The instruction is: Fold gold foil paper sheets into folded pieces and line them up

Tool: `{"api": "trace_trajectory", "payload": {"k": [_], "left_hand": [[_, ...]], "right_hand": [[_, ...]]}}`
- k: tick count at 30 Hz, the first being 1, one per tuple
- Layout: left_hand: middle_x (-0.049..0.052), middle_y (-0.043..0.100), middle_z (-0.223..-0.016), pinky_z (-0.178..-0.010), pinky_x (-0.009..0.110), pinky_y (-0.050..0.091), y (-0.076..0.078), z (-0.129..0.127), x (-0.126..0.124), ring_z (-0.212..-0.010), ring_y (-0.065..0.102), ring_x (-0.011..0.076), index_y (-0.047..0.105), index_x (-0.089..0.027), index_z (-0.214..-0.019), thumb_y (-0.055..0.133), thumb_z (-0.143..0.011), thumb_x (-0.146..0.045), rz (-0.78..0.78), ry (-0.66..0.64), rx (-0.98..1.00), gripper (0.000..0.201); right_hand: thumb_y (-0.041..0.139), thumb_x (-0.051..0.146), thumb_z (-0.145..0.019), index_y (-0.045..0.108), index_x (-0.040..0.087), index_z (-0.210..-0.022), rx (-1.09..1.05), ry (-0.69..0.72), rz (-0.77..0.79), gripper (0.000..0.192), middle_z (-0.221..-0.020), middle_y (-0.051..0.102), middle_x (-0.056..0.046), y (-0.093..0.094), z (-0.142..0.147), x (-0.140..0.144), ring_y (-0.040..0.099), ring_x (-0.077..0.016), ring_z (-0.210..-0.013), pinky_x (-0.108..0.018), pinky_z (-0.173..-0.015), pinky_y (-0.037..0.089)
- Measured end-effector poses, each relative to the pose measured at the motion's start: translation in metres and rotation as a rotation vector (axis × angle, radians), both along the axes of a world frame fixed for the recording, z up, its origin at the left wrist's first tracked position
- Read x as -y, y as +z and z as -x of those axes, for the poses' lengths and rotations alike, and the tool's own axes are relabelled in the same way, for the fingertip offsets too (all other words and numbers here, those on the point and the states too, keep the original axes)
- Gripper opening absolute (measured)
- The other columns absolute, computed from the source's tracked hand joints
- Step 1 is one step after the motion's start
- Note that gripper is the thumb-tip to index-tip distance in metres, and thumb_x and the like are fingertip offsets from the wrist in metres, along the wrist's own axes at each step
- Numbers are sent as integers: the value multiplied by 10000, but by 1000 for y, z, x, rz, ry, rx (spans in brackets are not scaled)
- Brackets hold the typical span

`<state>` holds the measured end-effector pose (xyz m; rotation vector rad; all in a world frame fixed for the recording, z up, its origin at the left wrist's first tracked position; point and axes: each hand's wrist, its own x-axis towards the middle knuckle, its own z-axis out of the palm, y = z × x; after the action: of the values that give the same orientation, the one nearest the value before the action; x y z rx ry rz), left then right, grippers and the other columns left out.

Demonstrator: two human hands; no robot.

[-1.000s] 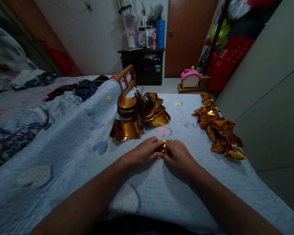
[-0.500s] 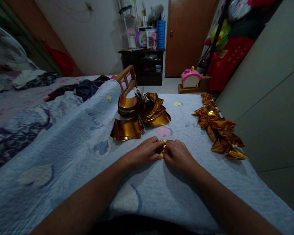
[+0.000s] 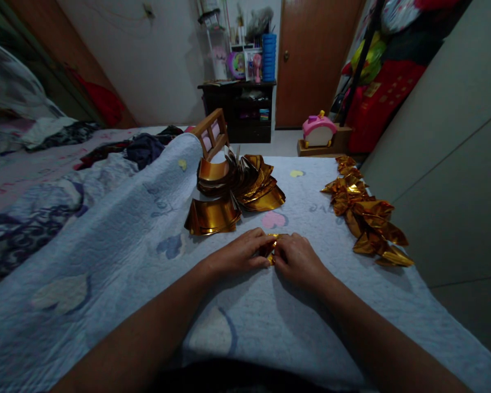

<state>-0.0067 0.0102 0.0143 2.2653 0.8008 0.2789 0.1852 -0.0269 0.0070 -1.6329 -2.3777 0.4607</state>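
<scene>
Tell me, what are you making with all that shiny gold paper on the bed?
A person's left hand and right hand are pressed together on a small piece of gold foil paper, pinching it on the light blue quilt. Just beyond lies a fanned stack of flat gold sheets. Along the right edge sits a row of folded gold pieces.

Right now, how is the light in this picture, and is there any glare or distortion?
Head view: dim light, so both hands, left hand and right hand, look dark; glare on the gold foil stack and the folded gold pieces; wide-lens bending at the edges; the small foil piece is mostly hidden between the fingers.
</scene>
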Motion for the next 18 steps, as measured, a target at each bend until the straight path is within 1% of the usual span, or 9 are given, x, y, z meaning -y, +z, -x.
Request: {"api": "trace_trajectory", "payload": {"k": [3, 6, 8, 12, 15, 18], "left_hand": [[42, 556, -995, -842, 306, 434, 0, -1, 0, -964, 522, 206, 600, -200, -1233, 684, -882, -271, -12, 10, -5, 368], [43, 562, -978, -824, 302, 431, 0, -2, 1, -950, 520, 204, 628, -186, -1150, 698, -869, -271, -30, 20, -11, 302], [40, 563, -971, -817, 300, 431, 0, -3, 1, -944, 518, 202, 632, -194, -1135, 697, -872, -289, -34, 21, -9, 287], [37, 559, -972, -825, 303, 436, 0, -2, 0, -948, 517, 201, 633, -203, -1153, 682, -880, -284, -14, 18, -1, 289], [39, 557, -983, -853, 312, 442, 2, 0, -1, -969, 521, 206, 626, -206, -1191, 658, -899, -294, 13, 6, 8, 307], [43, 549, -1003, -904, 323, 443, 3, 2, -2, -997, 525, 205, 619, -213, -1234, 567, -958, -314, 33, -15, 19, 299]], "right_hand": [[571, 165, -861, 672, 186, -781, -6, 2, -8, 130, -882, 718, -61, 1, 0, 0, 561, -198, -802, -334, -715, 286], [571, 165, -862, 675, 188, -796, -12, 0, -8, 125, -870, 716, -57, 1, 0, 1, 561, -199, -799, -333, -712, 285], [579, 175, -865, 680, 188, -826, -13, -2, 0, 109, -869, 713, -56, 1, 0, 1, 562, -201, -805, -331, -713, 287], [569, 180, -883, 683, 188, -867, -12, 2, 7, 115, -897, 712, -59, 1, -1, 1, 563, -202, -822, -327, -724, 293], [571, 171, -878, 675, 184, -842, -9, 3, 1, 111, -898, 711, -63, 1, -1, 1, 562, -204, -829, -326, -730, 296], [570, 180, -882, 670, 184, -826, -6, 8, -2, 115, -898, 710, -67, 1, -1, 1, 563, -206, -830, -329, -735, 299]]}}
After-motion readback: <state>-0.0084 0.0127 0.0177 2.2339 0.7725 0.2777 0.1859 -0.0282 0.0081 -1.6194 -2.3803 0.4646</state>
